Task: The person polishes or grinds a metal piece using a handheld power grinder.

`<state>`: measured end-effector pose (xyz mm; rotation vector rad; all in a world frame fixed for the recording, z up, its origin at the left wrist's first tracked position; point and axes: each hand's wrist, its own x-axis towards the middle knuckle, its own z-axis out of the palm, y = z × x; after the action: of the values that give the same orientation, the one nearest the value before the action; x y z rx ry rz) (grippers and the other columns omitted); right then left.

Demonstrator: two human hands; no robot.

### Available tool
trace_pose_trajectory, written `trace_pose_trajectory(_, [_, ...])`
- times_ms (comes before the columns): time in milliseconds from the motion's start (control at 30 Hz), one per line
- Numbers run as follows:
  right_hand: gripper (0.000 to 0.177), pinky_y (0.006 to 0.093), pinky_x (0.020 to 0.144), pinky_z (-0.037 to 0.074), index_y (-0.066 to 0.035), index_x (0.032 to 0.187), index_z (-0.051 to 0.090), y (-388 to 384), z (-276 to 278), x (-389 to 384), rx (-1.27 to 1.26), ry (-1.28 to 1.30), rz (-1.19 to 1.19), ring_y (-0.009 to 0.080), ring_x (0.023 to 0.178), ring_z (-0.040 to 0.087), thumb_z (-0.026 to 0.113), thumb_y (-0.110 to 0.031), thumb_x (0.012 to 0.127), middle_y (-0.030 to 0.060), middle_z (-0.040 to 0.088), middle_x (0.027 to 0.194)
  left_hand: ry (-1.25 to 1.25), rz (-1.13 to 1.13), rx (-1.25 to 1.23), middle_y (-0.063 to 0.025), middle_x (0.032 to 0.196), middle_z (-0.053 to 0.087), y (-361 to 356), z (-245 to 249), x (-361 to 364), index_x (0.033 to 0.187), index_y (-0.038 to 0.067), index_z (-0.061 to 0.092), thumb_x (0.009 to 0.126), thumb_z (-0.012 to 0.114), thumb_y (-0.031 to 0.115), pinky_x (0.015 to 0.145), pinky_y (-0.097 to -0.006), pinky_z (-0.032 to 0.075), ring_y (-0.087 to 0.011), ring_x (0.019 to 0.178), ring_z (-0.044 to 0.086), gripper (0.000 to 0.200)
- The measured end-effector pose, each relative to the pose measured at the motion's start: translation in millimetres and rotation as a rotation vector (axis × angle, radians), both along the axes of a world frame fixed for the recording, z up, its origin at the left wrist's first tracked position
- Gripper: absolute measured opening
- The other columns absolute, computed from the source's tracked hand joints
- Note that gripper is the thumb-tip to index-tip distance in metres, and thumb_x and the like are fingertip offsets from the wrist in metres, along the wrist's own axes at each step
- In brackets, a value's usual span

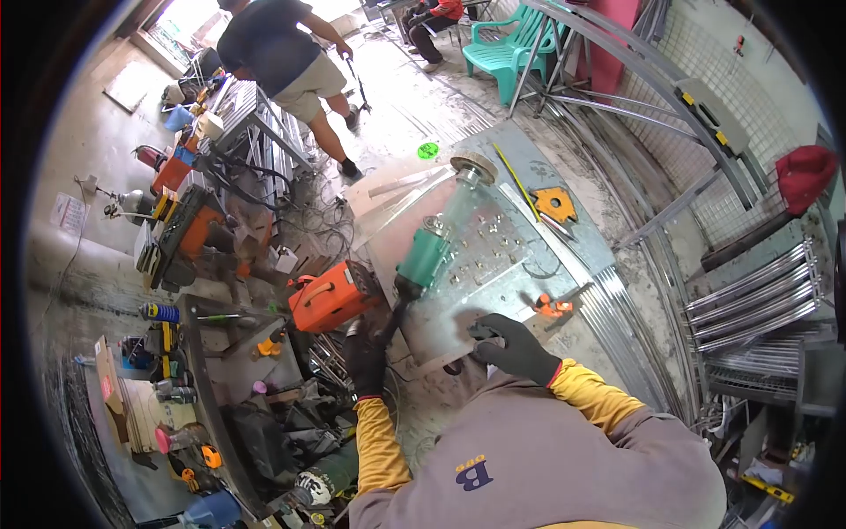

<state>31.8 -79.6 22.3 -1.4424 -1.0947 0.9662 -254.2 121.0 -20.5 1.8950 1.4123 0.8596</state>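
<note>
one gloved left hand (365,361), lower centre, was at the black handle (405,298), the right hand (515,349) loosely curled; neither's hold could be told. the green grinder (422,256), mid-frame over the metal sheet (441,324), probably wanted firm two-handed control.

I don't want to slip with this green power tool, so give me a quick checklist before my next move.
1. Left hand and right hand gloved: ok.
2. Left hand firmly on the green power tool: cannot tell; its grip is unclear.
3. Right hand away from the brown wheel: ok, the wheel is at the tool's far end.
4. Work surface clear: not ok; an orange plate and thin yellow strip lie there.
5. Power off: cannot tell.
</note>
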Motion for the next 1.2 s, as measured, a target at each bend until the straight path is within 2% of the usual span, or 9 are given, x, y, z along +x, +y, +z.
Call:
trace_pose_trajectory(133, [0.051,0.0359,0.103,0.050,-0.001,0.138,0.061,-49.7,18.8,-5.2,-0.080,0.017,0.027,0.0207,0.116,0.062,0.077,-0.020,0.093,0.0115,0.066,0.130,0.289,0.287,0.466,-0.0220,0.124,0.072,-55.0,-7.5,-26.3,0.129,-0.005,0.066,0.096,0.072,0.019,0.098,-0.0426,0.054,-0.0339,0.111,0.070,0.041])
trace_pose_trajectory(267, [0.055,0.0359,0.104,0.049,-0.002,0.141,0.059,-104.8,12.9,-4.1,-0.142,-0.114,-0.098,0.0217,0.121,0.061,0.078,-0.018,0.092,0.0115,0.064,0.127,-0.044,0.445,0.131,-0.0174,0.117,0.074,-142.1,-38.2,-53.4,0.125,-0.002,0.070,0.100,0.065,0.017,0.093,-0.0384,0.055,-0.0253,0.104,0.071,0.031])
trace_pose_trajectory(467, [0.059,0.0337,0.097,0.054,-0.002,0.145,0.056,-162.1,-16.8,25.7,-0.439,0.009,-0.404,0.0197,0.116,0.065,0.078,-0.018,0.093,0.0106,0.065,0.130,-0.071,0.060,-0.066,-0.0126,0.108,0.073,-224.5,-24.9,-23.2,0.117,-0.001,0.071,0.101,0.063,0.011,0.085,-0.0345,0.055,-0.0207,0.093,0.069,0.022])
trace_pose_trajectory(600, [0.071,0.0343,0.098,0.054,-0.002,0.152,0.048,-145.9,-41.1,83.1,-0.232,-0.344,-0.404,0.0202,0.118,0.065,0.080,-0.021,0.091,0.0112,0.062,0.137,-0.394,-0.233,-0.200,-0.0116,0.116,0.073,-216.0,7.5,17.1,0.128,0.000,0.066,0.099,0.069,0.009,0.089,-0.0322,0.055,-0.0180,0.102,0.070,0.031])
trace_pose_trajectory(767, [0.083,0.0387,0.099,0.054,-0.004,0.152,0.050,-76.0,-38.6,144.0,-0.176,-0.022,-0.209,0.0227,0.111,0.067,0.088,-0.029,0.082,0.0121,0.067,0.132,-0.303,-0.419,-0.148,-0.0172,0.131,0.069,-172.5,48.1,109.3,0.143,0.002,0.059,0.097,0.074,0.016,0.103,-0.0367,0.052,-0.0253,0.122,0.067,0.050])
trace_pose_trajectory(933, [0.054,0.0393,0.087,0.056,-0.007,0.126,0.071,-50.7,-41.3,173.4,-0.348,-0.463,0.149,0.0252,0.098,0.072,0.084,-0.040,0.085,0.0137,0.075,0.107,-0.123,-0.596,-0.192,-0.0237,0.136,0.066,-147.4,56.6,217.7,0.147,0.005,0.056,0.098,0.070,0.031,0.107,-0.0422,0.049,-0.0376,0.129,0.063,0.057])
trace_pose_trajectory(1000, [0.043,0.0485,0.076,0.052,-0.009,0.104,0.072,-46.0,-77.3,175.5,-0.021,-0.592,0.140,0.0389,0.086,0.068,0.079,-0.048,0.087,0.0177,0.070,0.089,-0.070,-0.639,-0.175,-0.0224,0.134,0.067,-145.5,32.0,251.1,0.145,0.005,0.057,0.099,0.069,0.030,0.106,-0.0412,0.049,-0.0370,0.127,0.064,0.053])
trace_pose_trajectory(1067, [0.036,0.0517,0.077,0.053,-0.010,0.098,0.071,-38.7,-94.5,175.1,0.036,-0.723,0.166,0.0397,0.087,0.070,0.073,-0.045,0.090,0.0171,0.071,0.090,-0.017,-0.620,-0.240,-0.0119,0.122,0.071,-147.8,12.2,267.6,0.144,0.003,0.059,0.102,0.067,0.023,0.096,-0.0324,0.052,-0.0180,0.109,0.067,0.048])
trace_pose_trajectory(1200, [0.028,0.0506,0.076,0.057,-0.016,0.094,0.076,-31.9,-56.9,181.2,-0.117,-0.877,0.326,0.0378,0.085,0.073,0.066,-0.042,0.089,0.0141,0.074,0.087,-0.224,-0.566,-0.419,-0.0129,0.119,0.073,-155.3,16.9,273.5,0.133,0.005,0.066,0.102,0.066,0.022,0.094,-0.0363,0.054,-0.0228,0.110,0.071,0.036])
